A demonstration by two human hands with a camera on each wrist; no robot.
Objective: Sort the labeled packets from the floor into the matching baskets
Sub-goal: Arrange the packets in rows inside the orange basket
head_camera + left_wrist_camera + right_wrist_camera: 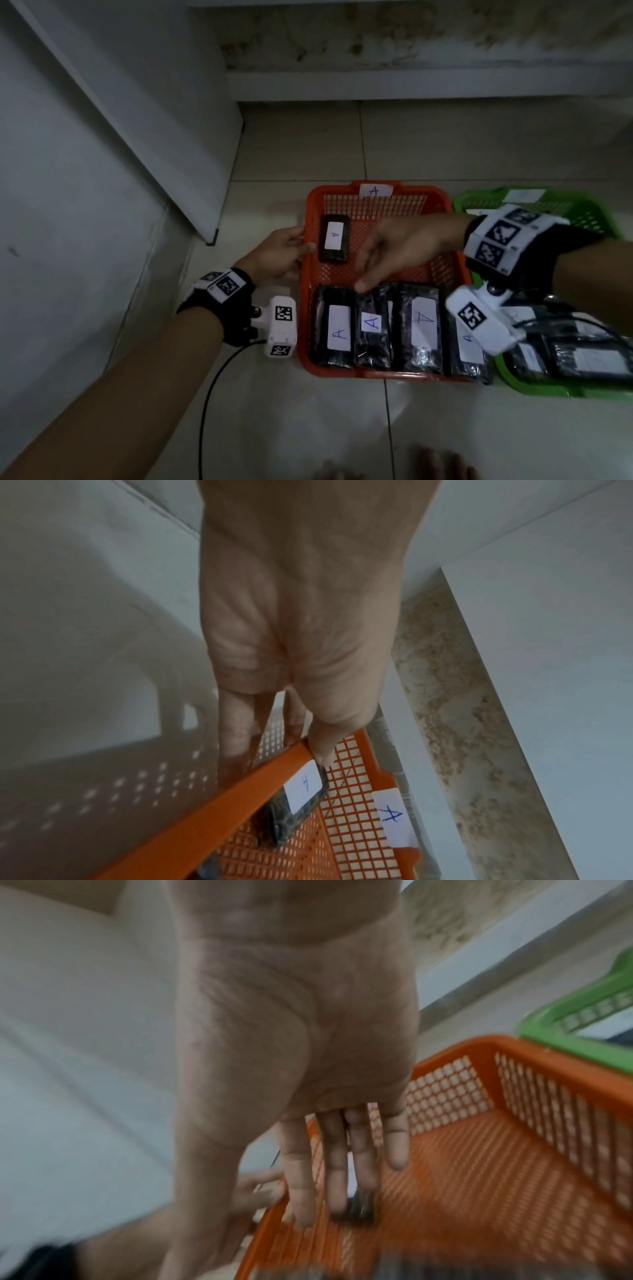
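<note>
Orange basket middle floor bare; packet row fills near end.

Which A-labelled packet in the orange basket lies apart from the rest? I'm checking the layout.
The small packet at the far left of the orange basket, beside the left hand; the others sit in a row along the near edge.

two baskets stand on the floor: one orange basket and one green basket. the orange one holds five black packets marked a: one lone packet and a row of four. two hands show, left hand and right hand.
</note>
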